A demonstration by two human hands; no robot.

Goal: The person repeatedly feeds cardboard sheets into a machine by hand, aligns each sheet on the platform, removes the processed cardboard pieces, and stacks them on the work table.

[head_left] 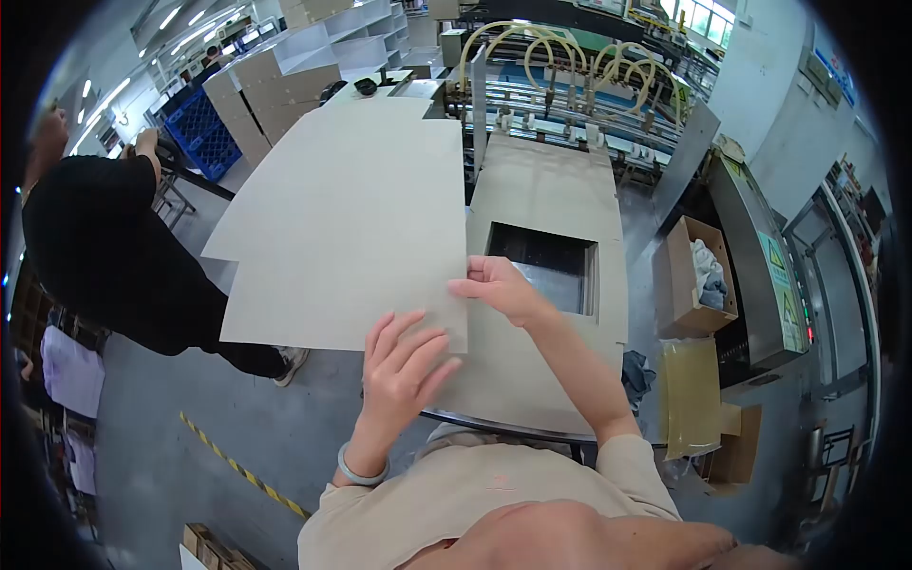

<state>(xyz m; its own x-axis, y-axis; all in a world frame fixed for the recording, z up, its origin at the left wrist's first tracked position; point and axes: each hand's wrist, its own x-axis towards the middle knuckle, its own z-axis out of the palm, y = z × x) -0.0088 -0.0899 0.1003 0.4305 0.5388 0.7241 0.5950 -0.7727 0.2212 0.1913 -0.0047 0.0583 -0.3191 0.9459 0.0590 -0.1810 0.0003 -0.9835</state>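
Observation:
A large grey-white cardboard sheet (351,209) with notched corners fills the middle of the view. My right hand (503,288) pinches its right edge between thumb and bent fingers. Over the sheet's near edge lies my left hand (404,366), fingers outstretched and slightly apart; whether its fingertips press on the sheet is hard to tell. To the right, beneath my right forearm, is a board-covered worktable (546,185) with a dark rectangular opening (546,266).
Behind the worktable stands a machine with pale looped hoses (551,43). At left, a person in black (104,247) stands beside the sheet. On the right are a cardboard box with cloths (679,285) and a metal cabinet (760,256). Yellow-black tape (237,465) marks the floor.

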